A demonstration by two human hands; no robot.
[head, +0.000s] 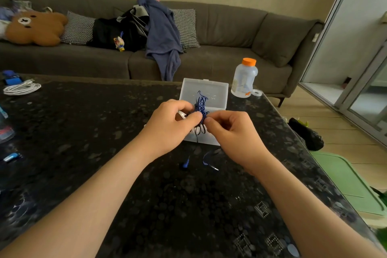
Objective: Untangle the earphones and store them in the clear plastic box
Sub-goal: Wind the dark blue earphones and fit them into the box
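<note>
A tangled bundle of blue earphones (200, 107) is held up over the dark table (83, 132), just in front of the clear plastic box (217, 90). The box stands open, its lid raised behind the bundle. My left hand (169, 125) pinches the bundle from the left with thumb and fingers curled. From the right, my right hand (234, 134) pinches the same knot. Loose cable loops hang below the hands, and a blue earbud (186, 163) and the plug end (211, 165) dangle near the table.
A plastic bottle with an orange cap (244, 78) and a tape roll (257, 92) stand beside the box at the table's far right. A coiled white cable (22, 88) lies at the far left, and a small blue item (12, 157) lies near the left edge. A grey sofa is behind.
</note>
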